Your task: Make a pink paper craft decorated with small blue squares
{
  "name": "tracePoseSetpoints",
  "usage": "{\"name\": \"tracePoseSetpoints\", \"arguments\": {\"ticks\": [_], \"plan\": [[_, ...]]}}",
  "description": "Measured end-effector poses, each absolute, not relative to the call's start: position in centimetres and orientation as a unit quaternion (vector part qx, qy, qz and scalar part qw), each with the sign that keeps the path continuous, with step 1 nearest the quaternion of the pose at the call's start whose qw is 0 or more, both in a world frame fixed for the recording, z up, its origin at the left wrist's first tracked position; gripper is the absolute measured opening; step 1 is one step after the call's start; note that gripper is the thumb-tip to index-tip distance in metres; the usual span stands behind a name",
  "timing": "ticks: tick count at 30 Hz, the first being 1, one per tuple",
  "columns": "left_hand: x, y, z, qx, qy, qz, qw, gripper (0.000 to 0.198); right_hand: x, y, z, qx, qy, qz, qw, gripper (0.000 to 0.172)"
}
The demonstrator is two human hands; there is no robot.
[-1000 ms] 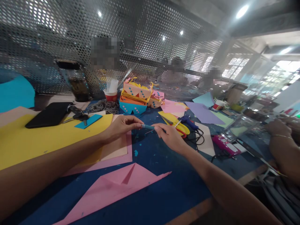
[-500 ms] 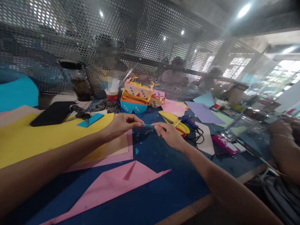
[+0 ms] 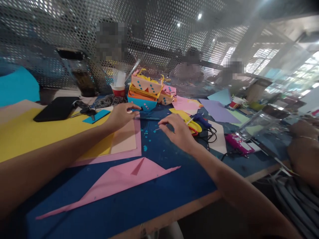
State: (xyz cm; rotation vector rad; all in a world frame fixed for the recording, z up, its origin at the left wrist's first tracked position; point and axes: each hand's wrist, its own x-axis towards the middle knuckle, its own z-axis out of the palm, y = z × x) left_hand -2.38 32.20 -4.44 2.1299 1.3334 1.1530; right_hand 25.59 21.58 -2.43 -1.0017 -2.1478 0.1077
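Observation:
My left hand (image 3: pixel 121 115) reaches over the peach and pink sheets, its fingers pinched on the near end of a thin blue stick (image 3: pixel 149 118) that lies low over the blue table top (image 3: pixel 159 199). Just beyond its fingertips stands a stack of folded paper boxes (image 3: pixel 144 93), blue at the bottom. My right hand (image 3: pixel 177 132) hovers a little to the right with its fingers curled and spread, holding nothing. A small pale sliver (image 3: pixel 156 129) lies under its index finger.
A folded pink paper shape (image 3: pixel 117 181) lies in front of me and a yellow sheet (image 3: pixel 27 132) at left carries a black phone (image 3: pixel 56 109) and keys (image 3: pixel 84 109). Yellow scissors (image 3: pixel 191 124), a blue glue gun (image 3: pixel 201 120) and its cable lie right. Another person's arm (image 3: pixel 302 149) rests far right.
My right hand has let go of the blue stick and dropped toward the table. My left hand has moved forward and down with the stick, toward the paper boxes.

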Motion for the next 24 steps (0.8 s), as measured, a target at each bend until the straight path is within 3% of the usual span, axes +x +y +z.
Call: {"name": "tracePoseSetpoints", "arguments": {"ticks": [7,16,24], "plan": [[-1.9,30.8,-2.9,0.807,0.451,0.355,0.136,0.036,23.8,20.1,-3.1,-0.275,-0.911,0.215,0.218,0.011],[-2.4,25.6,-1.4,0.859,0.413,0.248,0.176,0.034,21.9,19.1,-3.7,-0.279,-0.912,0.221,0.202,0.010],[-4.5,18.6,-0.3,0.836,0.467,0.212,0.195,0.034,21.7,18.7,-3.6,-0.288,-0.902,0.261,0.186,0.009]]}}
